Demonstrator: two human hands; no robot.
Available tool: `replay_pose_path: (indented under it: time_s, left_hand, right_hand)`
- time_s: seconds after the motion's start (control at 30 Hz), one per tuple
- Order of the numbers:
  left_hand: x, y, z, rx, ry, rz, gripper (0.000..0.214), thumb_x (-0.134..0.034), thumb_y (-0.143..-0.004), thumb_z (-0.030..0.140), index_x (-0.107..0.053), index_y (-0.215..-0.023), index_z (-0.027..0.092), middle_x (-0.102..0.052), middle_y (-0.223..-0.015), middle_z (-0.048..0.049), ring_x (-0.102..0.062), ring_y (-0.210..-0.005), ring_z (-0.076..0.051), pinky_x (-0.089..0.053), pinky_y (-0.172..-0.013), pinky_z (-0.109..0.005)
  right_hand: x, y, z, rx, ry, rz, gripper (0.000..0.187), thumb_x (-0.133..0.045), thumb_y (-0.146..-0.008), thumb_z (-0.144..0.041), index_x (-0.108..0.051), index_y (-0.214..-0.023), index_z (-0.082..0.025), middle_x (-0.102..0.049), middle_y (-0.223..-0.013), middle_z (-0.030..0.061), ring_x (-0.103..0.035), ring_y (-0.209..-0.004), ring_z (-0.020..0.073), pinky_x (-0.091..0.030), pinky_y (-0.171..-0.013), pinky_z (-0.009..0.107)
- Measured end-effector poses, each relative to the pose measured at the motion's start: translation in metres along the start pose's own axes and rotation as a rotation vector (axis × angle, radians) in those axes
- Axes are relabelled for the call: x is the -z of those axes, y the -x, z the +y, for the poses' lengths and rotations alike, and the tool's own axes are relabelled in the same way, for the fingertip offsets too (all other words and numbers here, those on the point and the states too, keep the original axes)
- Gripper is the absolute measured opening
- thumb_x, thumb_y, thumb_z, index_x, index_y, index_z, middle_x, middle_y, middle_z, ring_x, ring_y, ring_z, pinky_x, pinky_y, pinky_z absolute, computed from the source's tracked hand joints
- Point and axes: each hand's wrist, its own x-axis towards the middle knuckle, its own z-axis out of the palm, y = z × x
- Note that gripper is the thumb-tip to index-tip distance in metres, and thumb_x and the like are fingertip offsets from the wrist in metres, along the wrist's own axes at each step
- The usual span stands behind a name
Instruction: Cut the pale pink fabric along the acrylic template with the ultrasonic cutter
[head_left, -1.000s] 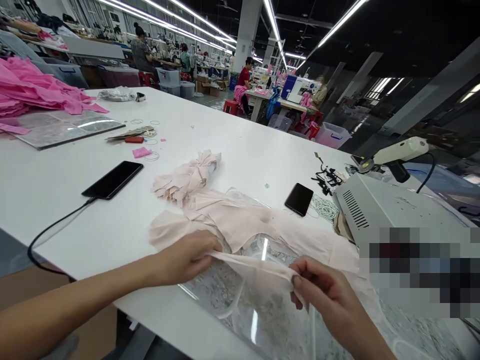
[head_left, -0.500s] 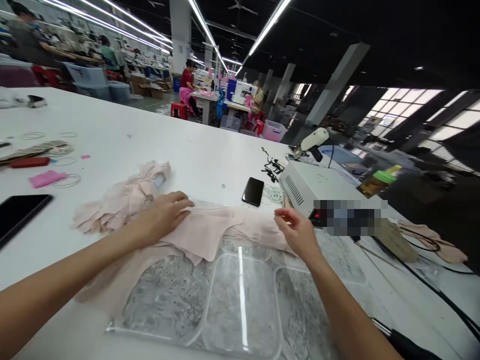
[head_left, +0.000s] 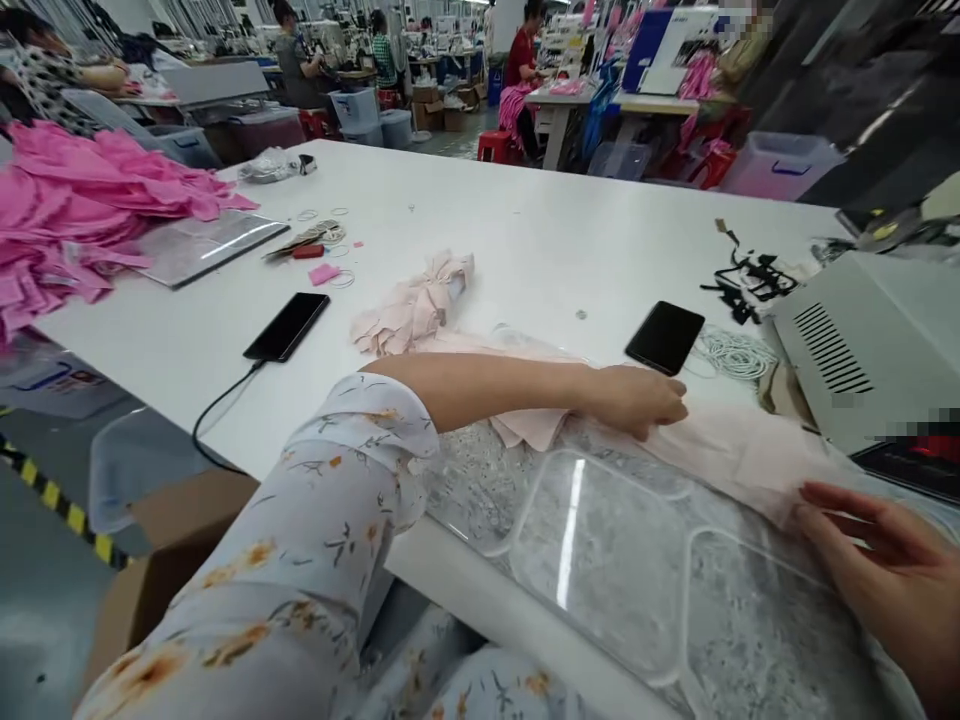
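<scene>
A pale pink fabric piece (head_left: 739, 455) lies over a clear plastic template (head_left: 600, 560) at the near edge of the white table (head_left: 525, 230). My left hand (head_left: 637, 400) reaches across and rests flat on the fabric, fingers stretched out. At the lower right, my right hand (head_left: 881, 565) lies with fingers spread at the fabric's near edge. A bundle of the same pale pink pieces (head_left: 416, 305) sits to the left, behind my left forearm.
Two black phones (head_left: 289, 325) (head_left: 666, 337) lie on the table, one on a cable. A grey machine box (head_left: 870, 340) stands at right beside white cord (head_left: 731, 352). Bright pink fabric (head_left: 67, 210) is heaped far left. People sit at sewing stations behind.
My left hand has slid right across the fabric, and my right hand has dropped to the fabric's near right edge. The view has swung left and down.
</scene>
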Motion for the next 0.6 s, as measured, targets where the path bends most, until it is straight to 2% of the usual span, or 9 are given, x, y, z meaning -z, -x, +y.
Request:
replay_pose_path:
  time_s: [0.07,0.13,0.23,0.33,0.4,0.5,0.6]
  left_hand:
    - [-0.003,-0.002,0.0,-0.017,0.012,0.011,0.01,-0.062,-0.083,0.004,-0.067,-0.09,0.008,-0.06,-0.105,-0.0139,-0.057,-0.09,-0.021,-0.036,-0.063,-0.031]
    - [-0.003,-0.003,-0.001,-0.039,0.03,0.027,0.011,-0.058,-0.084,0.002,-0.067,-0.084,0.008,-0.061,-0.099,-0.0134,-0.056,-0.084,-0.02,-0.035,-0.062,-0.031]
    - [0.001,-0.002,-0.005,-0.059,0.073,0.029,0.018,-0.053,-0.082,-0.001,-0.065,-0.075,0.009,-0.061,-0.086,-0.0095,-0.054,-0.072,-0.016,-0.034,-0.061,-0.03]
    - [0.007,0.001,-0.007,-0.049,0.107,0.031,0.021,-0.049,-0.079,-0.002,-0.063,-0.07,0.011,-0.059,-0.077,-0.0066,-0.051,-0.067,-0.015,-0.033,-0.059,-0.028]
    - [0.01,0.001,-0.005,-0.038,0.115,0.044,0.02,-0.048,-0.078,0.0,-0.061,-0.069,0.012,-0.059,-0.074,-0.0059,-0.05,-0.066,-0.015,-0.032,-0.059,-0.028]
    - [0.011,-0.001,0.0,-0.044,0.114,0.062,0.019,-0.047,-0.078,0.002,-0.06,-0.068,0.012,-0.059,-0.072,-0.0054,-0.05,-0.065,-0.016,-0.032,-0.06,-0.028]
    - [0.009,-0.007,0.006,-0.074,0.108,0.071,0.018,-0.048,-0.078,0.004,-0.06,-0.069,0.013,-0.06,-0.073,-0.0054,-0.051,-0.066,-0.016,-0.032,-0.06,-0.028]
  right_hand:
    - [0.002,0.004,-0.004,-0.133,0.01,-0.035,0.023,-0.07,-0.063,-0.036,-0.07,-0.084,-0.028,-0.071,-0.071,0.0088,-0.066,-0.061,0.0235,-0.046,-0.056,0.037]
    - [0.004,0.01,-0.014,-0.153,0.02,-0.067,0.026,-0.068,-0.066,-0.035,-0.071,-0.089,-0.025,-0.071,-0.076,0.0099,-0.066,-0.066,0.023,-0.047,-0.062,0.037]
    - [0.005,0.017,-0.023,-0.11,-0.036,-0.009,0.031,-0.063,-0.073,-0.036,-0.07,-0.098,-0.02,-0.07,-0.086,0.0111,-0.065,-0.07,0.0214,-0.049,-0.066,0.036]
    - [-0.001,0.02,-0.019,0.07,0.001,0.082,0.034,-0.061,-0.076,-0.041,-0.069,-0.103,-0.021,-0.07,-0.093,0.0096,-0.064,-0.067,0.0202,-0.05,-0.059,0.034]
    - [-0.008,0.02,-0.015,0.28,0.088,0.158,0.037,-0.06,-0.079,-0.046,-0.068,-0.104,-0.021,-0.07,-0.096,0.0095,-0.063,-0.064,0.0197,-0.052,-0.055,0.033]
    - [-0.019,0.016,-0.017,0.615,0.244,0.29,0.042,-0.057,-0.082,-0.049,-0.066,-0.107,-0.016,-0.071,-0.097,0.013,-0.065,-0.075,0.0244,-0.055,-0.064,0.036]
    - [-0.03,0.012,-0.025,0.762,0.363,0.31,0.047,-0.06,-0.082,-0.047,-0.064,-0.111,-0.01,-0.069,-0.101,0.0154,-0.064,-0.091,0.0292,-0.053,-0.077,0.038]
